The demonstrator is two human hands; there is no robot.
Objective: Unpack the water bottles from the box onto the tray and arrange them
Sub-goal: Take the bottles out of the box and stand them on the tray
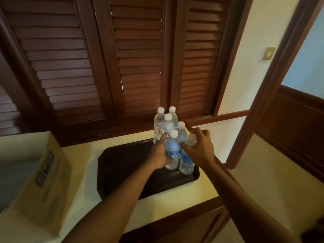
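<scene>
Head view looks down on a dark tray (122, 165) lying on a pale desk (82, 155), with six clear water bottles gathered at its far right end. Four of them stand upright in a tight cluster near the back corner, among them a red-labelled bottle (158, 128) at the left. Nearer the person, the left hand (160, 153) is wrapped around the waist of a blue-labelled bottle (172, 150), fingers closed on the label band, its base at or just above the tray; contact there cannot be told. Just beside it, the right hand (199, 148) is clamped over the shoulder and cap end of a tilted bottle (187, 160), which leans away to the right with its base on the tray. An open cardboard box (43, 172) sits well apart at the left edge of the desk; its contents are not visible. These bottles look full and sealed, so each probably has real weight low down and will stand steadily once upright. Thin plastic walls likely dent under a hard squeeze, and the smooth film label may slip. A firm grip at the ribbed waist or just under the cap seems safest, while setting each one down gently so the close-packed neighbours are not knocked over.
</scene>
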